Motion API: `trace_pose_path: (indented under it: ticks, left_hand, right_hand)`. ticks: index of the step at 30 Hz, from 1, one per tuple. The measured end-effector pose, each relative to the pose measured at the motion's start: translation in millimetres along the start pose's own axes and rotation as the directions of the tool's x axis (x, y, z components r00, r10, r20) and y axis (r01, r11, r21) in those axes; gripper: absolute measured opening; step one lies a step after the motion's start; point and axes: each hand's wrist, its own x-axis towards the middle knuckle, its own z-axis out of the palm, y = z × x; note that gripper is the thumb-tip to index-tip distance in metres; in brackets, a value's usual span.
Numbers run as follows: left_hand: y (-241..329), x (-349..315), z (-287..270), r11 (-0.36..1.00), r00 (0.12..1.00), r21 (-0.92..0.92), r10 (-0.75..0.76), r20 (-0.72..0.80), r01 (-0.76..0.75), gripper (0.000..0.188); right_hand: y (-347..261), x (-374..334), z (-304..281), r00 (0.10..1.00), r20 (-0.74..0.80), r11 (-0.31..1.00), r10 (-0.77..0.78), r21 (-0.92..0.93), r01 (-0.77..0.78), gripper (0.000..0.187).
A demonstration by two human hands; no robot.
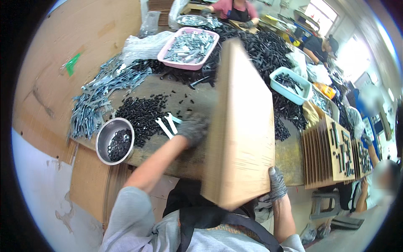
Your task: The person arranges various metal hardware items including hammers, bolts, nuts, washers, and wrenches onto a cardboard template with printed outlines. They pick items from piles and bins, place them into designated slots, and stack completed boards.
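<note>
A large brown cardboard piece (pixel 247 126), like a shallow box or a stack of sheets, stands tilted in front of me and is partly blurred. My right hand (pixel 277 183), in a dark grey glove, grips its lower right edge. My left hand (pixel 194 129), gloved alike, is beside the cardboard's left side; motion smears its fingers, and whether it touches the cardboard cannot be told. Close by its wrist are a few silvery open-end wrenches (pixel 169 124). Left of these lies a heap of small black parts (pixel 142 115). A steel bowl (pixel 100 143) holds black rings.
Flat wrenches (pixel 90 101) pile up at the left. A pink basin (pixel 163 61) of metal parts and a light blue basin (pixel 300 99) stand farther back among black parts (pixel 268 48). Upright cardboard panels with tools (pixel 336 170) line the right. Other people work at the back and right.
</note>
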Motion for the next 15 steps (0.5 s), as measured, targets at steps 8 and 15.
trace_pose_path:
  ticks: [8,15]
  left_hand:
    - [-46.1,-33.0,-63.1,0.941,0.981,0.283,-0.161,-0.111,0.186,0.047]
    - [78.2,2.0,-50.2,0.985,0.988,0.085,0.145,0.053,-0.149,0.056]
  right_hand:
    - [38.5,7.8,-16.6,0.997,-0.05,0.964,-0.059,-0.263,0.044,0.056]
    - [46.5,2.2,-28.0,0.998,0.05,0.844,-0.036,-0.534,0.057,0.068]
